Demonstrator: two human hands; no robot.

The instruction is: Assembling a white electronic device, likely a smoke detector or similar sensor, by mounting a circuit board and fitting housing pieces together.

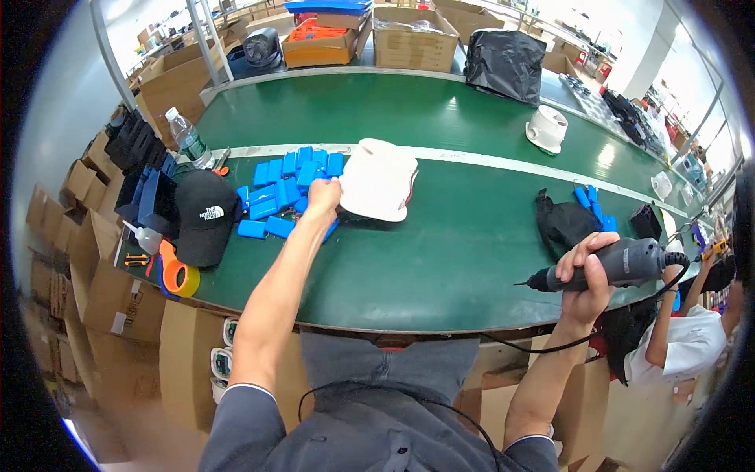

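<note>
My left hand (324, 197) is closed on the left edge of a white plastic housing (376, 181), which rests on or just over the green worktop. Several blue shrink-wrapped battery packs (277, 191) lie in a heap to the left of that housing, next to my left hand and wrist. In my right hand (586, 277) is a dark grey corded electric screwdriver (627, 263), gripped around its body. Its thin bit points left, well apart from the housing. A black cable runs from the tool's rear end down by my right forearm.
A black cap (206, 216), water bottle (189, 138) and orange tape roll (179, 275) sit at the left. Another white housing (546, 130) stands far right. A black cloth item (563, 223) lies beyond my right hand. A co-worker in a white shirt (692, 346) is at right.
</note>
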